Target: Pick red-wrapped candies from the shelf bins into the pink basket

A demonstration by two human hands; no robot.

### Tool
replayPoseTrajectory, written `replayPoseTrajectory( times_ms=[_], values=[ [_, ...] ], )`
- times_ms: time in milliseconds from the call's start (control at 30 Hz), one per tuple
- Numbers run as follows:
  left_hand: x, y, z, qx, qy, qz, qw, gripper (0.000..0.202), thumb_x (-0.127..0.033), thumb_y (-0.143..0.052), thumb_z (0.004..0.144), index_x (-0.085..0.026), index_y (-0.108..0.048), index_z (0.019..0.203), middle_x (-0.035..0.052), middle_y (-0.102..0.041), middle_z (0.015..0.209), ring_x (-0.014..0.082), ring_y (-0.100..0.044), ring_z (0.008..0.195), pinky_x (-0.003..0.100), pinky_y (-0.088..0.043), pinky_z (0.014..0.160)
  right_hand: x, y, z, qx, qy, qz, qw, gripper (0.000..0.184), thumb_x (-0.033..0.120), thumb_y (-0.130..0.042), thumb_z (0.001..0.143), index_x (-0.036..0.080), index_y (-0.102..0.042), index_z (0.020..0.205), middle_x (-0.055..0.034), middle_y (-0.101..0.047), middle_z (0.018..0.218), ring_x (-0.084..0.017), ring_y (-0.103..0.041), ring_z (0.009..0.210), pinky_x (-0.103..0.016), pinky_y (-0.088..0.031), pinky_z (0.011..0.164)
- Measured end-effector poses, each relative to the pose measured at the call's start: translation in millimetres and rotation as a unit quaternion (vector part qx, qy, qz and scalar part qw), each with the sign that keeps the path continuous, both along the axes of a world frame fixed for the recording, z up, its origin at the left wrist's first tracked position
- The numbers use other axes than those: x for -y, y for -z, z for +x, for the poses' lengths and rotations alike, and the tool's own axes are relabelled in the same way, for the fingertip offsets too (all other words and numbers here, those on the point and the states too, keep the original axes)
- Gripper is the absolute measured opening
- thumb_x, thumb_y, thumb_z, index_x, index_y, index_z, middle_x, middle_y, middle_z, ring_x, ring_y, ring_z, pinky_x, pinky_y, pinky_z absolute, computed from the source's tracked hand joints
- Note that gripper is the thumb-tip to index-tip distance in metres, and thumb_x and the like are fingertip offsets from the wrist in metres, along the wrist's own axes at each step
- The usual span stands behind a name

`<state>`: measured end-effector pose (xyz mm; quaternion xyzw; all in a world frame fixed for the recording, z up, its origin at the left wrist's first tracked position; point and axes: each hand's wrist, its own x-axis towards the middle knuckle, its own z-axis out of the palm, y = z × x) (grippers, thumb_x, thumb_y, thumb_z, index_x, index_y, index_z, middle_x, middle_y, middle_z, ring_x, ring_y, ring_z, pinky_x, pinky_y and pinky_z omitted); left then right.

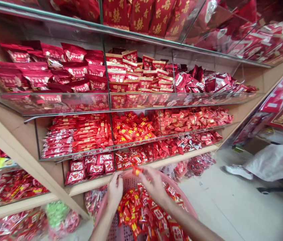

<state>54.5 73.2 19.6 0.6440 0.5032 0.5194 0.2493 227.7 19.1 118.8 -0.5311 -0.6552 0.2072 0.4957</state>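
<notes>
A pink plastic basket (183, 197) with a perforated wall stands below the shelves, holding many red wrapped candies (131, 207) with gold or white characters. My left hand (115, 190) is at the basket's far left rim, its fingers curled over the edge. Above the far side of the basket, my right hand (154, 187) pinches one small red and yellow wrapped candy (137, 171) between thumb and fingers. That candy is apart from the pile and close in front of the lowest shelf.
Glass-divided shelves hold red packets (77, 70), gold-trimmed packets (131, 85) and small candies (133, 127). A wooden post (18, 147) slants at left. Bagged goods (58, 214) lie on the floor (221, 207). At right, a seated person (274, 162) in light clothing is partly visible.
</notes>
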Motion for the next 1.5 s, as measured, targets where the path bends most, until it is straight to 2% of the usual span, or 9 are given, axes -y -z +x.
replayPoseTrajectory(
  times_ms=[100, 167, 333, 633, 933, 1033, 1100, 1367, 1500],
  values=[
    [0.2, -0.6, 0.2, 0.006, 0.002, 0.002, 1.0, 0.023, -0.025, -0.041, 0.083, -0.019, -0.06, 0.095, 0.0057, -0.066, 0.095, 0.0189, -0.062, 0.092, 0.034, -0.048, 0.085, 24.8, 47.6, -12.0, 0.113, -0.057, -0.097, 0.987, 0.022, 0.027, -0.048, 0.085, 0.022, -0.062, 0.1, -0.0025, -0.066, 0.086, -0.017, -0.058, 0.082, -0.03, -0.043, 0.079],
    [0.5, -1.0, 0.1, 0.008, -0.001, 0.003, 1.0, 0.023, -0.026, -0.041, 0.084, -0.019, -0.06, 0.095, 0.0055, -0.066, 0.095, 0.0186, -0.062, 0.092, 0.033, -0.048, 0.084, 31.9, 64.8, -17.8, 0.206, -0.087, -0.116, 0.968, 0.021, 0.026, -0.048, 0.084, 0.023, -0.062, 0.1, -0.0032, -0.066, 0.091, -0.019, -0.057, 0.088, -0.033, -0.041, 0.086],
    [1.8, -2.6, -0.1, 0.009, -0.004, 0.0, 1.0, 0.023, -0.025, -0.041, 0.083, -0.019, -0.061, 0.094, 0.0052, -0.067, 0.094, 0.0179, -0.062, 0.091, 0.031, -0.048, 0.083, 32.9, 78.7, -27.9, 0.385, -0.108, -0.083, 0.913, 0.018, 0.022, -0.047, 0.085, 0.019, -0.061, 0.097, -0.0077, -0.065, 0.093, -0.023, -0.056, 0.094, -0.04, -0.036, 0.092],
    [1.1, -2.4, 0.1, 0.007, -0.005, 0.003, 1.0, 0.023, -0.024, -0.04, 0.083, -0.019, -0.06, 0.094, 0.0057, -0.066, 0.094, 0.018, -0.061, 0.091, 0.032, -0.048, 0.083, 31.1, 128.9, -39.0, 0.527, -0.069, 0.004, 0.847, 0.01, 0.014, -0.049, 0.083, 0.016, -0.059, 0.087, -0.0067, -0.063, 0.083, -0.022, -0.056, 0.086, -0.041, -0.041, 0.087],
    [0.5, -0.5, -0.7, -0.006, -0.016, 0.013, 1.0, 0.023, -0.025, -0.041, 0.083, -0.019, -0.061, 0.092, 0.0051, -0.067, 0.092, 0.018, -0.062, 0.089, 0.032, -0.049, 0.081, 35.3, 141.6, -47.0, 0.513, -0.05, 0.003, 0.857, 0.009, 0.021, -0.058, 0.08, 0.018, -0.059, 0.088, -0.0051, -0.063, 0.088, -0.023, -0.057, 0.088, -0.041, -0.041, 0.084],
    [0.4, -1.1, -0.9, -0.008, -0.01, 0.011, 1.0, 0.023, -0.025, -0.041, 0.083, -0.019, -0.061, 0.092, 0.0057, -0.066, 0.092, 0.0185, -0.062, 0.089, 0.033, -0.049, 0.08, 35.2, 121.0, -43.3, 0.489, -0.048, 0.021, 0.871, 0.023, 0.038, -0.062, 0.078, 0.019, -0.058, 0.09, -0.0049, -0.062, 0.089, -0.023, -0.056, 0.088, -0.041, -0.04, 0.084],
    [0.4, -1.6, -1.2, -0.01, -0.007, 0.009, 1.0, 0.023, -0.025, -0.04, 0.083, -0.019, -0.06, 0.092, 0.0058, -0.066, 0.092, 0.0187, -0.061, 0.089, 0.033, -0.049, 0.081, 30.1, 93.4, -38.1, 0.473, -0.032, 0.046, 0.879, 0.025, 0.041, -0.061, 0.078, 0.019, -0.057, 0.09, -0.0045, -0.062, 0.088, -0.022, -0.055, 0.086, -0.039, -0.039, 0.083],
    [-1.7, 1.2, -2.3, -0.006, -0.008, 0.004, 1.0, 0.023, -0.025, -0.041, 0.082, -0.018, -0.061, 0.092, 0.0061, -0.067, 0.093, 0.0192, -0.062, 0.09, 0.034, -0.048, 0.083, -39.1, -78.1, 6.9, 0.314, 0.046, 0.206, 0.926, 0.018, 0.026, -0.044, 0.09, 0.017, -0.058, 0.096, -0.0058, -0.064, 0.089, -0.018, -0.053, 0.083, -0.031, -0.036, 0.074],
    [-2.1, 0.5, -2.1, 0.001, -0.011, 0.004, 1.0, 0.024, -0.027, -0.041, 0.083, -0.019, -0.061, 0.093, 0.0063, -0.067, 0.093, 0.0193, -0.062, 0.089, 0.034, -0.049, 0.081, -83.1, -126.4, 36.0, 0.252, 0.078, 0.23, 0.937, 0.019, 0.021, -0.043, 0.089, 0.017, -0.058, 0.1, -0.0068, -0.063, 0.094, -0.018, -0.055, 0.089, -0.03, -0.039, 0.08]
  ],
)
